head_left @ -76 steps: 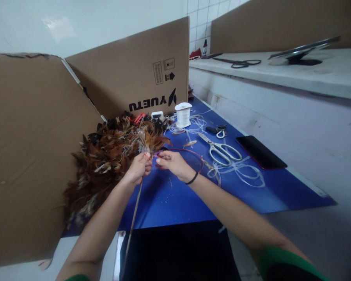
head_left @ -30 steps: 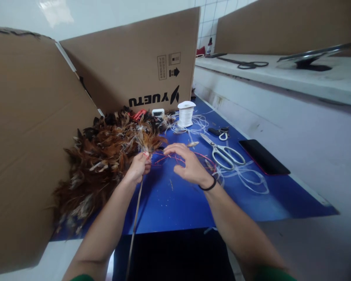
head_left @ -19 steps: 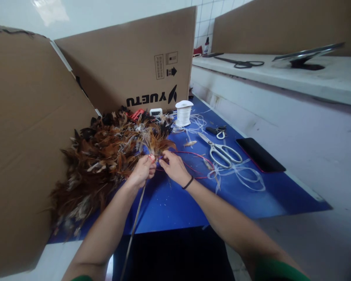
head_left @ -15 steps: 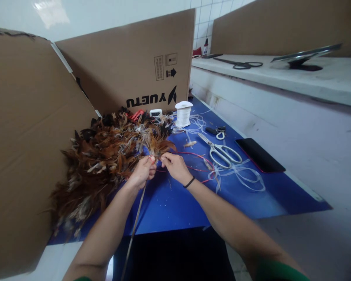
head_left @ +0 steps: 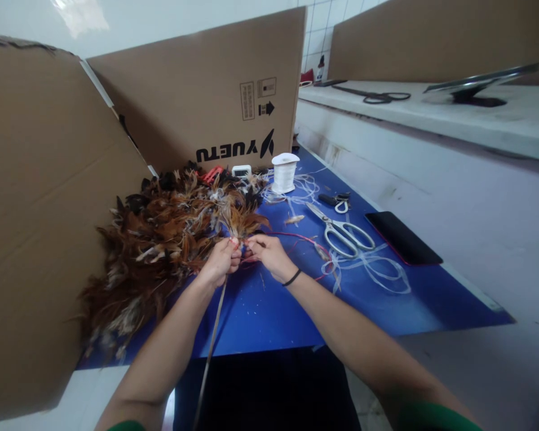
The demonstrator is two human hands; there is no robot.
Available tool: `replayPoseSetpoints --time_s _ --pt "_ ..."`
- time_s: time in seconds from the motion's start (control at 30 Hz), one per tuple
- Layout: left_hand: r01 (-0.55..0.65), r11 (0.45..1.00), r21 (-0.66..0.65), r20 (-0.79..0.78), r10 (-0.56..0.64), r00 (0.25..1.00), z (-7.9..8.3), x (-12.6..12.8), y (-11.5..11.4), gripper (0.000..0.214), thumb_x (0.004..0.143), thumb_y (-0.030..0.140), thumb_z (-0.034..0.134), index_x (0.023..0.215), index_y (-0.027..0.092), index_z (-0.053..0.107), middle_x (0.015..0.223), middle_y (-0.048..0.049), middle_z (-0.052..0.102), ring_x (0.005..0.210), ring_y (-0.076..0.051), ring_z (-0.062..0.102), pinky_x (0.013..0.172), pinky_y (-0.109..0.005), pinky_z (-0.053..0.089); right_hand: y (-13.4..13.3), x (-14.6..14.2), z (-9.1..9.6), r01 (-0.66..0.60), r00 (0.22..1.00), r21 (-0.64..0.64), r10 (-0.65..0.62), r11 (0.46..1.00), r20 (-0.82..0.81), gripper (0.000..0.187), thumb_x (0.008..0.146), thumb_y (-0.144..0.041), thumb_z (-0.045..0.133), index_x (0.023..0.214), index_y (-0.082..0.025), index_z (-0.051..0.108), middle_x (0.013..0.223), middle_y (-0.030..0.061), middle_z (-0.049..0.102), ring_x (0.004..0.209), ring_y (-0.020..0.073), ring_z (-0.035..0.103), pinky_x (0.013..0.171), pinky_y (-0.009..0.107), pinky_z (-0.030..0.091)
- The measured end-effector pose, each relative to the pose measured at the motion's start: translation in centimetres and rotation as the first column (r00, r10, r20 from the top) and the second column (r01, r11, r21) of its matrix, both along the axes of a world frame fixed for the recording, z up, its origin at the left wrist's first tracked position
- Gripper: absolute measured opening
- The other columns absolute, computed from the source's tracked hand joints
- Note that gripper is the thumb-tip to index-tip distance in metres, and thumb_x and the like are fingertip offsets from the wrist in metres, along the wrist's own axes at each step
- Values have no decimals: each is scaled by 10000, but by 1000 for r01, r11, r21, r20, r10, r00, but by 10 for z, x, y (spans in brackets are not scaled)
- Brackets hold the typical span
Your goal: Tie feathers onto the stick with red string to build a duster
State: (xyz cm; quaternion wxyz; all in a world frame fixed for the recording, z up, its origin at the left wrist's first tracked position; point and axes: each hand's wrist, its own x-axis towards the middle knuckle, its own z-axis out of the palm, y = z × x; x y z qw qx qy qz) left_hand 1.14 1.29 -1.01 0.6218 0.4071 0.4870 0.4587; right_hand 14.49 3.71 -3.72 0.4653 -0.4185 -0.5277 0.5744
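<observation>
My left hand [head_left: 223, 261] is closed around the base of a tuft of brown feathers [head_left: 241, 220] at the top of a thin stick [head_left: 210, 353]. The stick slants down from that fist past the table edge. Close beside it, my right hand [head_left: 270, 256] has its fingers pinched at the base of the tuft. A thin red cord [head_left: 299, 236] runs from these fingers in a loop to the right. The exact grip between the fingertips is partly hidden.
Loose brown feathers [head_left: 161, 230] heap up at the left against cardboard panels [head_left: 197, 90]. On the blue table [head_left: 269, 323] are a white ribbon spool [head_left: 284, 173], scissors [head_left: 341, 233], small black-handled snips [head_left: 335, 200], clear ribbon loops [head_left: 386, 275] and a black phone [head_left: 403, 237].
The right fingers have shifted slightly at the base of the tuft, and the red cord has moved in toward the hands. The whole view has shifted slightly.
</observation>
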Motion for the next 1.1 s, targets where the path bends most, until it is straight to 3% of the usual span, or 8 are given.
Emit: replayPoseSetpoints --time_s 0.1,0.2,0.27,0.4,0.6,0.87,1.1 --pt "4 1000 -5 6 -4 1000 -1 1 0 406 721 498 640 730 186 380 521 96 317 351 2 212 349 -117 95 -2 0 7 -58 981 -216 16 975 -193 92 658 -235 564 709 -160 549 583 -33 525 389 43 338 372 188 237" --pt "8 1000 -26 11 -8 1000 -2 2 0 403 720 491 643 726 185 382 519 92 329 349 1 220 346 -117 93 -2 1 13 -34 988 -288 -11 957 -153 70 633 -217 534 684 -171 525 482 -82 402 362 34 201 370 198 123" --pt "7 999 -33 9 -7 1000 -2 2 -1 398 714 486 651 732 178 400 528 83 357 350 2 231 345 -115 92 -3 1 13 6 999 -217 -17 976 -51 75 631 -240 540 650 -167 542 476 -77 397 395 46 260 398 202 186" --pt "-22 999 -28 -18 21 1000 -4 2 -1 408 692 496 668 738 161 440 558 65 409 348 11 249 341 -112 110 -6 -1 6 21 989 8 -22 1000 145 150 582 -292 631 591 -155 569 582 -27 534 554 82 430 531 215 328" --pt "-44 999 -13 -23 44 999 -8 5 -1 416 683 512 673 738 157 462 518 85 354 338 8 231 345 -123 102 -10 -5 -1 64 970 88 -83 994 229 221 588 -351 647 699 -165 605 530 -65 460 502 71 352 495 205 291" --pt "-71 997 -19 -107 68 992 -11 6 0 402 723 529 622 738 168 447 486 101 305 325 -3 229 341 -125 108 -9 -8 -6 48 952 133 -85 990 293 244 607 -390 655 694 -168 603 491 -81 384 471 68 301 462 211 231" --pt "-67 997 -28 -120 64 991 -12 8 0 402 725 531 618 735 166 451 507 90 348 322 5 234 330 -117 125 -14 1 11 -72 841 309 -109 948 531 211 726 -295 564 550 -178 554 484 -51 415 485 83 336 507 232 236"
